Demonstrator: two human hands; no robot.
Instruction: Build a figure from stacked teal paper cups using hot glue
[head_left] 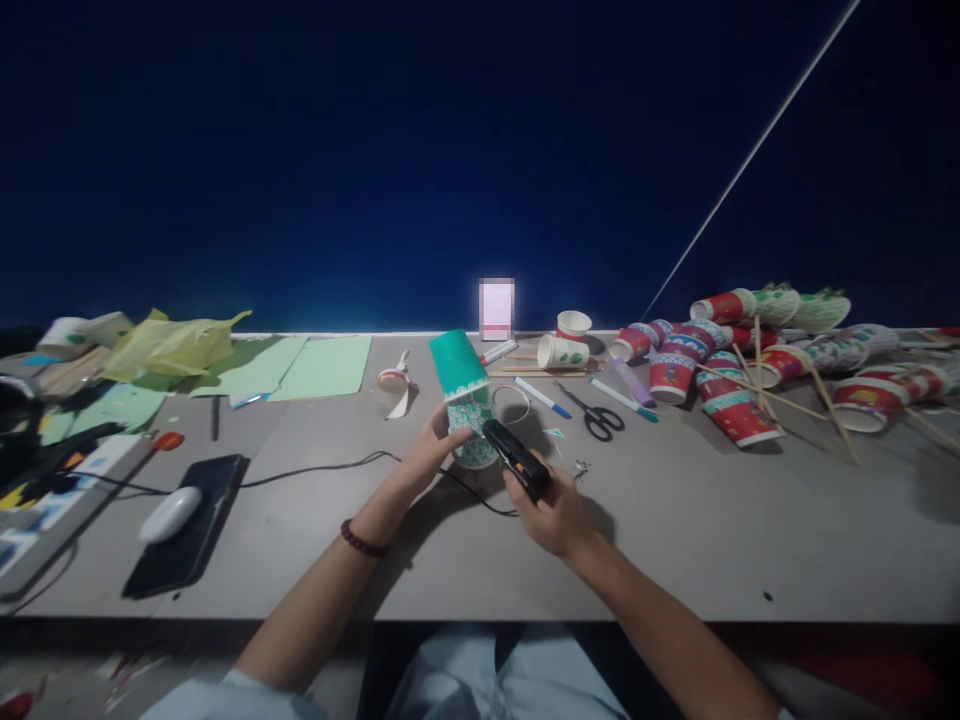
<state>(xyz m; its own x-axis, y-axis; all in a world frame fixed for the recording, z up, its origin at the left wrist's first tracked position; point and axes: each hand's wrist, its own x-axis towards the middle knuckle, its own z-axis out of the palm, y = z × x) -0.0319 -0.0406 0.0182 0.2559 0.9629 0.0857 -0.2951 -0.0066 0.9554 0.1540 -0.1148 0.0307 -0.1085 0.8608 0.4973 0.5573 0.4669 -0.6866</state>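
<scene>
My left hand (pixel 437 446) grips a teal and white patterned paper cup (pixel 472 418), its thumb laid across the side. A plain teal paper cup (pixel 457 362) sits rim to rim above it, the pair tilted slightly. In my right hand (pixel 556 510) is a black stapler (pixel 517 458), its nose against or very near the patterned cup's right side; I cannot tell whether it touches. Black scissors (pixel 598 415) lie just beyond on the right, beside a marker with a blue cap (pixel 544 397). A thin paper ring (pixel 511 404) rests behind the stapler.
Joined paper cups (pixel 679 360) and wooden sticks (pixel 832 415) cover the right side. Two white cups (pixel 562 350) stand at the back. On the left are green paper (pixel 322 366), a yellow bag (pixel 176 345), a phone (pixel 214 490) under a white mouse (pixel 171 514), and a power strip (pixel 71 505).
</scene>
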